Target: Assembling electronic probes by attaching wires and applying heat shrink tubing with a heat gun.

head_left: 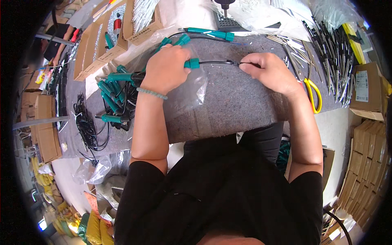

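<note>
In my left hand (169, 67) is a green plastic handle, like that of a soldering iron; its ribbed end (192, 63) sticks out past my fingers. From that end a black cord (214, 62) runs across to my right hand (265, 69), whose thumb and fingers pinch it near a dark thicker piece (232, 62). More green ribbed ends (182, 39) lie just beyond my left hand. A clear plastic bag (192, 92) is spread under my left wrist on the grey cloth-covered bench (241, 98).
Left of my arm lie several green handles (112, 96) and a bundle of black cords (85, 126). Cardboard trays (92, 53) stand at the far left. Yellow-handled scissors (313, 96) and many thin rods (335, 61) are at the right. Overhead at the back hangs a tool's dark chuck (224, 3).
</note>
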Demonstrator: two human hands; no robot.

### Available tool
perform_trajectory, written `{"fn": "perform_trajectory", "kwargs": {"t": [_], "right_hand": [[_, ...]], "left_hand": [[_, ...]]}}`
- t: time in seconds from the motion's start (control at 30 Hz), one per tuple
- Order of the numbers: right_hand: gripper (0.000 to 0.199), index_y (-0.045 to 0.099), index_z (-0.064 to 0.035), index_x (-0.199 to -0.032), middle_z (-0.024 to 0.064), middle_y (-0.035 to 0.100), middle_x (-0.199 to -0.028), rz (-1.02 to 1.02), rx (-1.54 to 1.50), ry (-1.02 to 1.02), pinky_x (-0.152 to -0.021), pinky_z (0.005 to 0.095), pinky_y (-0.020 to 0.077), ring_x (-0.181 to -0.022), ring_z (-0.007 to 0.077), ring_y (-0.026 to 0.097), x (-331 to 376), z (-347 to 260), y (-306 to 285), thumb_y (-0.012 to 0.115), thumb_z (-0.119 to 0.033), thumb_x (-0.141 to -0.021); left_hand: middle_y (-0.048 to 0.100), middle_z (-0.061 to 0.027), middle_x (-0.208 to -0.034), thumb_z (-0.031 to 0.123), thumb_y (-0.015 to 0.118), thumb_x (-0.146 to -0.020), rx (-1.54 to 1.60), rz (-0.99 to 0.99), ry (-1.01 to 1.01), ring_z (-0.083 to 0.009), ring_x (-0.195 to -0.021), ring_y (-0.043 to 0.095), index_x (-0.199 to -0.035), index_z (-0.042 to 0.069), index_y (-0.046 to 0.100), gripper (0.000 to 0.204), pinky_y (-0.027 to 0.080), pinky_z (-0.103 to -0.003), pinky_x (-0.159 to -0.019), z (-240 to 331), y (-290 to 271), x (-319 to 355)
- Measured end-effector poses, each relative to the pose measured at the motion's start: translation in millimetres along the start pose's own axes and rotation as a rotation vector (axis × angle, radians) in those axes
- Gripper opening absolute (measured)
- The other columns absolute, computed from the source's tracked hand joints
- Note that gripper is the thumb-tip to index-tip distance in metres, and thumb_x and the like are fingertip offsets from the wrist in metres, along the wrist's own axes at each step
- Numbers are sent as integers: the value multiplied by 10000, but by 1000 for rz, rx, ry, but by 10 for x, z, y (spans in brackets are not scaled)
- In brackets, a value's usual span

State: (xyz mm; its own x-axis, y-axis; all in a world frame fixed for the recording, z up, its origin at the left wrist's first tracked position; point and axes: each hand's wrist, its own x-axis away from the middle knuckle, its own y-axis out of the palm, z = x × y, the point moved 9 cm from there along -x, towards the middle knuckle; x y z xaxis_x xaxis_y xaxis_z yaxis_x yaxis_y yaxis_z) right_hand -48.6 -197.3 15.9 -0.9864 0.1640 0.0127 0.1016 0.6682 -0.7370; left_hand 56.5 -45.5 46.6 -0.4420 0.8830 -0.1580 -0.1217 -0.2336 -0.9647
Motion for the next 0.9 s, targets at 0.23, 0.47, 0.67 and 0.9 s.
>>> {"fn": "perform_trajectory", "kwargs": {"t": [0.23, 0.47, 0.67, 0.9], "right_hand": [[247, 663, -69, -1017, 127, 684, -853, -225, -50, -89, -708, 365, 482, -779, 278, 642, 48, -33, -55, 657, -251, -849], [242, 675, -104, -1012, 102, 670, -970, 89, 227, -110, -749, 370, 509, -864, 313, 646, 439, 165, -422, 675, -256, -823], [206, 677, -133, -984, 71, 641, -862, 194, 427, -208, -682, 388, 512, -798, 303, 639, 456, -79, -412, 665, -257, -820], [198, 668, -104, -966, 63, 621, -812, 285, 474, -366, -658, 377, 514, -759, 285, 635, 426, -297, -337, 651, -246, -828]], "left_hand": [[625, -126, -938, 210, 704, -818, 479, -134, 157, -288, -830, 618, -1036, 5, 629, 308, 488, -329, -724, 462, 392, -146], [638, -131, -968, 182, 701, -828, 487, -18, 211, -269, -890, 637, -1071, 25, 608, 304, 497, -335, -768, 529, 422, -219], [647, -134, -941, 214, 665, -857, 556, -128, 126, -304, -870, 632, -1041, 34, 616, 262, 498, -353, -746, 551, 475, -221], [633, -129, -918, 235, 652, -851, 386, 44, 294, -331, -841, 619, -1022, 41, 621, 260, 498, -387, -706, 636, 288, -182]]}}
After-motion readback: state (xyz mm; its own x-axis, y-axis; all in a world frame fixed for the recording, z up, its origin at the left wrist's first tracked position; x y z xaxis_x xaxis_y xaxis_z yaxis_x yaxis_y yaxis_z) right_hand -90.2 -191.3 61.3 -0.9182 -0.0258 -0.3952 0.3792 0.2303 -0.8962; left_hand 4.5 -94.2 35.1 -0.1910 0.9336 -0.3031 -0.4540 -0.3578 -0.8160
